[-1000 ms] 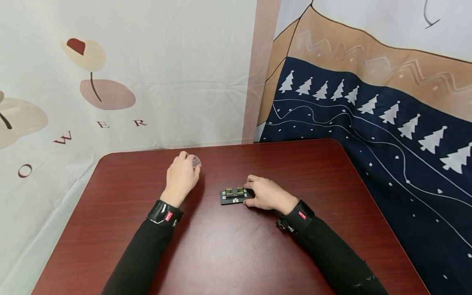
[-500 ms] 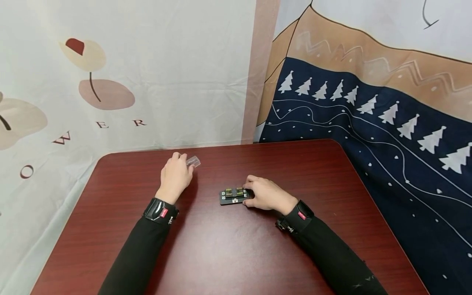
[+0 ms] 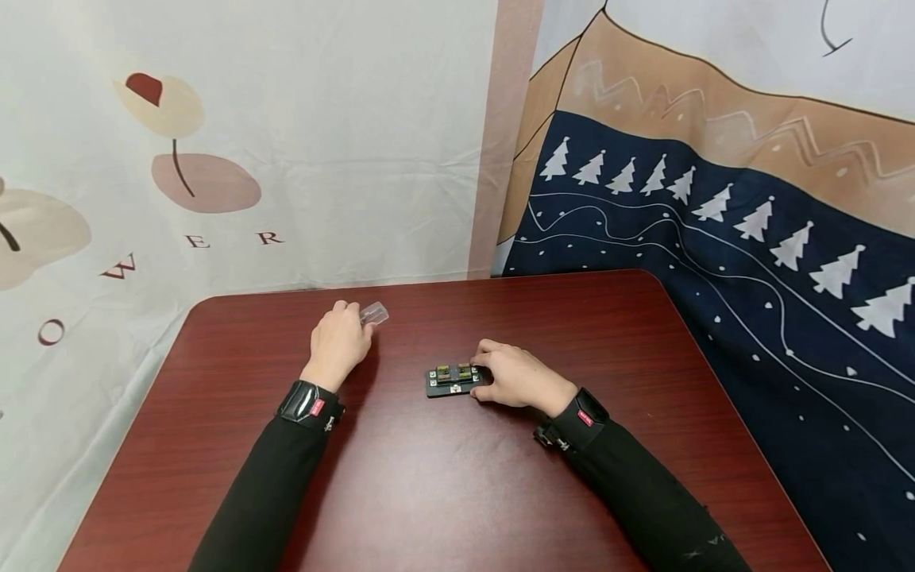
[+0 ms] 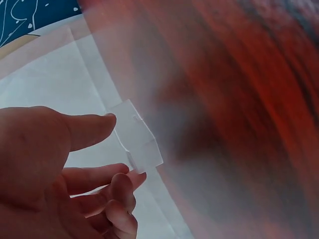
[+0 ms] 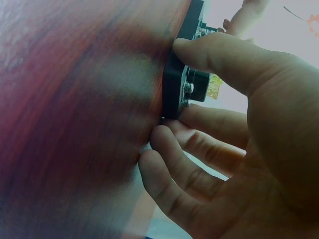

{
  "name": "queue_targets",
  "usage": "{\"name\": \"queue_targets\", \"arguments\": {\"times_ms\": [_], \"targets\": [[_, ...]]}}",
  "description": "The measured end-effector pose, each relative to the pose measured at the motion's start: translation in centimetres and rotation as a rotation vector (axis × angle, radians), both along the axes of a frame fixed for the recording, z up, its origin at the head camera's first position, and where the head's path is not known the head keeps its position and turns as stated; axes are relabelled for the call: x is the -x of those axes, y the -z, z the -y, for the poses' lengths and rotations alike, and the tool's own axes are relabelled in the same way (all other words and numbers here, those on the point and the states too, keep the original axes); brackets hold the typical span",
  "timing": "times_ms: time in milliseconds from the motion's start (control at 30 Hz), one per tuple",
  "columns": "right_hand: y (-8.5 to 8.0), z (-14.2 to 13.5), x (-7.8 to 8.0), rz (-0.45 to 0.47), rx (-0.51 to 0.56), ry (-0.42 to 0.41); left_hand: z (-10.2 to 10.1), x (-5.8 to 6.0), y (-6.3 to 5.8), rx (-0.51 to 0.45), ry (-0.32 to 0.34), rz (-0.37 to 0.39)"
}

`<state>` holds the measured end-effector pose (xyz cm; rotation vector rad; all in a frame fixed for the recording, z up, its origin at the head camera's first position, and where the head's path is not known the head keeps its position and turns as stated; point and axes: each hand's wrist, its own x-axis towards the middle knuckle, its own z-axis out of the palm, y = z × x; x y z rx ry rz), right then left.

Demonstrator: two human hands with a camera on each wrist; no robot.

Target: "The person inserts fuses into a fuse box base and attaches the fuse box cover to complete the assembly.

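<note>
My left hand (image 3: 339,343) pinches a small clear plastic cover (image 3: 375,314) at the back left of the table. In the left wrist view the thumb lies on one edge of the cover (image 4: 135,134) and fingertips are at its lower edge. My right hand (image 3: 520,376) grips the right end of a small black fuse block (image 3: 453,381), which lies flat on the table. Two yellow-green parts stand up on the block. The right wrist view shows thumb and fingers around the block's black base (image 5: 174,82), with metal screws along its side.
The red-brown wooden table (image 3: 429,492) has rounded back corners. A pale printed cloth (image 3: 343,159) hangs behind it, and a navy cloth with white trees (image 3: 643,214) hangs at the right.
My left hand has moved left with the clear cover, away from the block, and more of the cover shows. My right hand and the fuse block have stayed in place.
</note>
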<state>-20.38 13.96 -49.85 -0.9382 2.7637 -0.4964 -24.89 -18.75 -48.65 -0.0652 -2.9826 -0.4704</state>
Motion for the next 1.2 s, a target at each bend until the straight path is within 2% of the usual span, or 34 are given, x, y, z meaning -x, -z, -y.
{"name": "queue_targets", "arguments": {"times_ms": [467, 767, 933, 1200], "targets": [[0.2, 0.0, 0.1, -0.005, -0.020, 0.006, 0.2, 0.4, 0.6, 0.006, -0.005, 0.039], [0.4, -0.1, 0.2, 0.001, -0.018, 0.009, 0.2, 0.4, 1.1, -0.003, 0.002, 0.022], [0.3, -0.2, 0.2, -0.005, -0.002, 0.001, -0.1, 0.0, 0.7, -0.034, 0.015, 0.010], [0.3, -0.2, 0.1, 0.001, 0.006, 0.006, -1.5, -1.3, -0.4, -0.086, 0.085, -0.045]]}}
